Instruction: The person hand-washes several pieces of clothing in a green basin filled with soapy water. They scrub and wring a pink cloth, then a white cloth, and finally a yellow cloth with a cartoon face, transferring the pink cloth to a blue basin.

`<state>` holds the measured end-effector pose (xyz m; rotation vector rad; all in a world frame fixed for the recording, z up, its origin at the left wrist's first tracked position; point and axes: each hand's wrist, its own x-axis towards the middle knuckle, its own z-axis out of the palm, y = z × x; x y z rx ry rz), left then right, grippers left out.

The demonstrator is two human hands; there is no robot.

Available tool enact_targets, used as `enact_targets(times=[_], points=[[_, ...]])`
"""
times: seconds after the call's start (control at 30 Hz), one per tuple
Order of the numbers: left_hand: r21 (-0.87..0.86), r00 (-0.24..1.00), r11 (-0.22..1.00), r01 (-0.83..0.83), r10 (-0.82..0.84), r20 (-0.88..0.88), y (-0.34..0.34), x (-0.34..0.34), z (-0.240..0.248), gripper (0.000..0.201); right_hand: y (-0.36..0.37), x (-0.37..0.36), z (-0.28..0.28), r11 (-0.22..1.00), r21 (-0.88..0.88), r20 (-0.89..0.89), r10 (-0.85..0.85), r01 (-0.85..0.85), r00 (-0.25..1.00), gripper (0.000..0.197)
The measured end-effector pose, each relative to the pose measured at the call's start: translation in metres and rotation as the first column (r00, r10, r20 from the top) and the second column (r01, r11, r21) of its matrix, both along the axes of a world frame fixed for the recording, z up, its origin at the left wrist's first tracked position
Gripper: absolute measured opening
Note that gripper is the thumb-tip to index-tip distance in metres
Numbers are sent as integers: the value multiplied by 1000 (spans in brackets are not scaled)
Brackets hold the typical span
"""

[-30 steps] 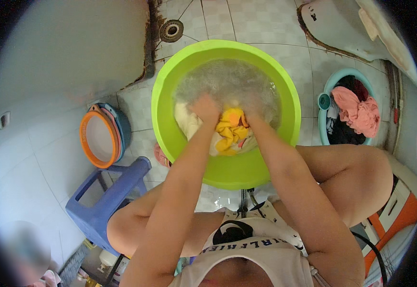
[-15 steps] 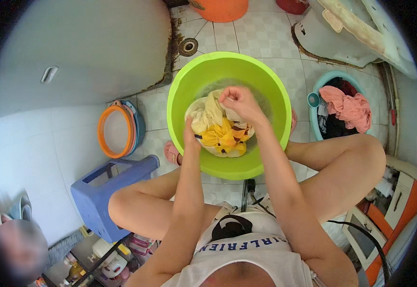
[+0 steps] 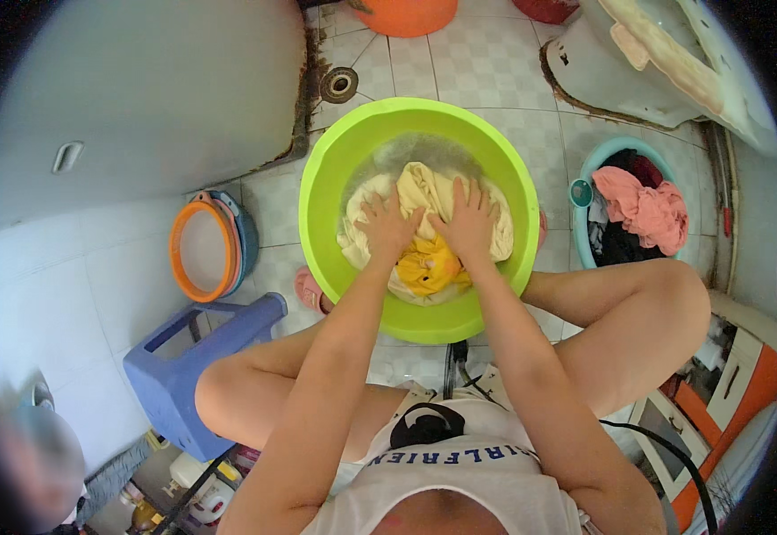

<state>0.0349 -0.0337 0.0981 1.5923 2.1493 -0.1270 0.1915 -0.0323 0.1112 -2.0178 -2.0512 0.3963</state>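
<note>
A wide lime-green basin point(image 3: 330, 165) stands on the tiled floor between my knees, with some cloudy water in its far part. In it lies a bunched pale-cream cloth point(image 3: 422, 189), with a yellow patterned part point(image 3: 431, 269) on the near side. My left hand point(image 3: 388, 227) rests on the left of the cloth, fingers spread. Beside it, my right hand point(image 3: 470, 221) lies on the right part, its fingers also apart. Both palms face down and seem to press on the fabric; neither grips it.
At the right, a light-blue tub point(image 3: 583, 234) holds pink and dark clothes point(image 3: 642, 209). Nested basins point(image 3: 201, 254) with an orange rim lean by the left wall, near a blue plastic stool point(image 3: 179, 383). A floor drain point(image 3: 339, 85) and an orange bucket point(image 3: 411, 16) are at the far side.
My right hand has lowered from a pinched pose above the cloth and opened onto it. My left hand has moved from the cloth's left edge onto its top. The cloth is spread wider.
</note>
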Motion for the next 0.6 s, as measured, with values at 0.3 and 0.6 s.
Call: enact_targets(times=[0.3,0.6], points=[[-65,999,998,27,-30,-39,23,-13,-29,51,45,-24,-48,957,-290,56,29,-12,998,61],[-220,849,939,-265,335,409,53,-66,-67,49,85,-51,-78,979,-196,-276,6,-62,961,37]])
